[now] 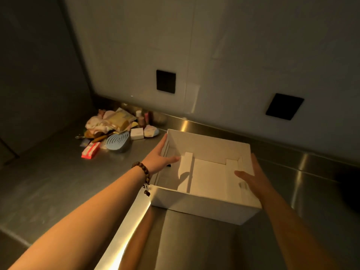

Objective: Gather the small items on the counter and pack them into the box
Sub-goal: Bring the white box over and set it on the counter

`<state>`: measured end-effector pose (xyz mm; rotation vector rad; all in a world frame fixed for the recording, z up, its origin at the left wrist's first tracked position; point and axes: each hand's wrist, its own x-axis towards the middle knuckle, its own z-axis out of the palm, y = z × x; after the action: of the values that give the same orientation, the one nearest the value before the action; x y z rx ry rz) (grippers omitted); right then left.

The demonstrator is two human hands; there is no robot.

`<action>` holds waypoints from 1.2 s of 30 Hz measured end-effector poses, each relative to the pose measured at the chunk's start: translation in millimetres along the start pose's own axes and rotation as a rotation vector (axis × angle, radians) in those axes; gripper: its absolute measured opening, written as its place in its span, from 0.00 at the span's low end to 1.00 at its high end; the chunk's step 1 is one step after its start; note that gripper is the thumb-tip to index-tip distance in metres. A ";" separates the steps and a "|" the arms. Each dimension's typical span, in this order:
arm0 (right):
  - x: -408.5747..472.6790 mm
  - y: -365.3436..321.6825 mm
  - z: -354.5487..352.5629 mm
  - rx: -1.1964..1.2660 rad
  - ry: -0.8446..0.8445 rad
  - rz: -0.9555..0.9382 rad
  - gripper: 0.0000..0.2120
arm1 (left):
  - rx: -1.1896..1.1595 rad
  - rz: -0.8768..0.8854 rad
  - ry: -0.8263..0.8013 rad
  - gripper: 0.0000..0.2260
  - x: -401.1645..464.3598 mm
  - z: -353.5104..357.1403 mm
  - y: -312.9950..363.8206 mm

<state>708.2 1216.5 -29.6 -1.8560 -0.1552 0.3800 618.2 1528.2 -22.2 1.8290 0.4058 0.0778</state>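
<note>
White open-topped box (202, 201) at centre frame, resting on a steel counter (48, 191), its near wall at the edge of a sink basin (194, 246) in the lower centre. Inside the box, white card dividers forming compartments; nothing else visible in them. Left hand (157, 154) on the box's left wall, thumb hooked inside over the rim, fingers flat along the outside: gripping that wall. Dark beaded bracelet (145, 177) on the left wrist. Right hand (251, 176) on the box's right wall, thumb inside, fingers reaching along the outer face: likewise clasping the wall. Pile of small items (115, 129) at left of centre, well apart from the box, against the back edge of the counter. Among them: a red-and-white packet (90, 151) nearest the viewer, a pale blue slotted oval piece (117, 142), a small white carton (137, 133), crumpled pink and yellow wrappers, small bottles at the rear; details too blurred to name further. Two black square plates (166, 81) (284, 106) on the pale wall in the upper right.
</note>
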 end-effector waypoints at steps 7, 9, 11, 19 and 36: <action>43.7 -6.1 -6.0 0.059 0.127 0.040 0.41 | 0.037 -0.004 -0.153 0.44 91.1 8.9 19.7; 51.9 -9.8 -7.4 0.062 0.138 0.024 0.40 | 0.049 0.010 -0.170 0.44 107.1 10.8 22.6; 57.7 -12.8 -6.0 0.060 0.135 0.028 0.40 | 0.046 0.017 -0.186 0.43 117.0 10.9 22.7; 61.4 -22.3 3.3 -0.071 0.218 0.050 0.36 | 0.134 0.038 -0.128 0.40 123.8 4.9 17.8; -1.5 -35.7 75.0 -0.110 0.296 0.070 0.41 | 0.614 0.238 -0.188 0.53 73.2 -43.4 -7.8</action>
<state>684.7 1295.0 -16.0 -2.0066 0.0928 0.1428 673.7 1592.9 -27.9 2.4609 0.0729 -0.0639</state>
